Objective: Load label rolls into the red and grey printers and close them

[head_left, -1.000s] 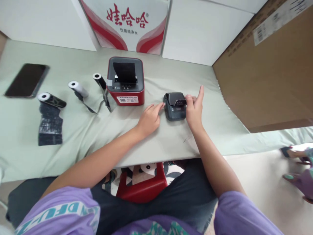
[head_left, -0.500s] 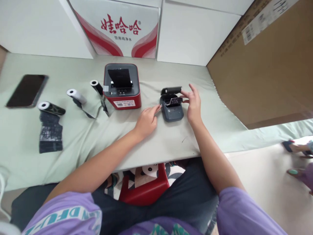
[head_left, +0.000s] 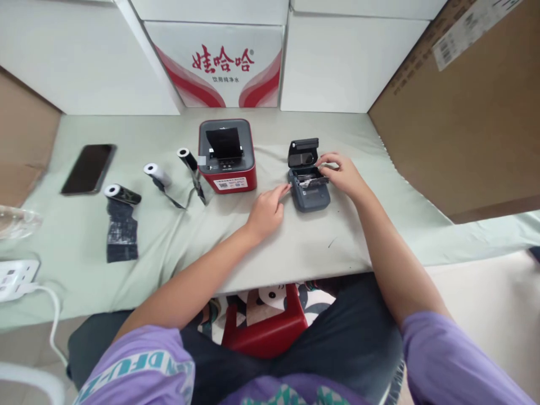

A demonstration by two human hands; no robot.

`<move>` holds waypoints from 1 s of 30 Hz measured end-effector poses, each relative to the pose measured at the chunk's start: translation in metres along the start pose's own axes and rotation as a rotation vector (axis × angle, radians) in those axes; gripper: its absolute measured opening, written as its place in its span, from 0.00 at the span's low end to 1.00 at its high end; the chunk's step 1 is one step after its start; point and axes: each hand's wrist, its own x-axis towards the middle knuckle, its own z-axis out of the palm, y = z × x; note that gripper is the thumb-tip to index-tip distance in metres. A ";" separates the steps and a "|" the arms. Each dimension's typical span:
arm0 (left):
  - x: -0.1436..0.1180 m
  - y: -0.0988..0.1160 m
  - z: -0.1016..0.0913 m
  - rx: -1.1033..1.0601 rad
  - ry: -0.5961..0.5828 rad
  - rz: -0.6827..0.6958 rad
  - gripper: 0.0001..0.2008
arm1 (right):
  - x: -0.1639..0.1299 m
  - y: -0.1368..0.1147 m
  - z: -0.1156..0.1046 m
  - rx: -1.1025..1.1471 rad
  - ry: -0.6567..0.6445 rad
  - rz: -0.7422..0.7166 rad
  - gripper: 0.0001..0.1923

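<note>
Purple short sleeves (head_left: 139,365) with teal lettering, dark trousers (head_left: 329,343), bare forearms.

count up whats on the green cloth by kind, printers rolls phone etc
printers: 2 – red printer, small grey printer with its lid up
paper rolls: 3 – roll with black strip, white roll, black roll
phones: 1 – phone
power strips: 1 – power strip
total: 7

Stockroom: stacked cartons (head_left: 219,73) wall a cloth-covered table (head_left: 295,247).
</note>
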 end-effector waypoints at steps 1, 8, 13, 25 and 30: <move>0.000 0.000 0.000 -0.003 -0.001 -0.002 0.31 | 0.002 -0.001 -0.003 -0.025 -0.024 -0.012 0.14; 0.002 0.001 -0.001 -0.007 -0.013 -0.016 0.30 | 0.011 -0.003 -0.007 -0.137 -0.209 -0.050 0.12; 0.002 0.003 -0.001 -0.008 -0.021 -0.021 0.31 | 0.020 0.007 -0.005 -0.272 -0.324 -0.061 0.15; 0.004 0.005 -0.003 -0.040 -0.032 -0.048 0.30 | 0.004 -0.040 -0.031 -0.028 -0.075 -0.094 0.18; 0.005 0.000 0.000 -0.060 -0.022 -0.063 0.28 | -0.036 -0.103 -0.040 0.229 0.126 -0.158 0.21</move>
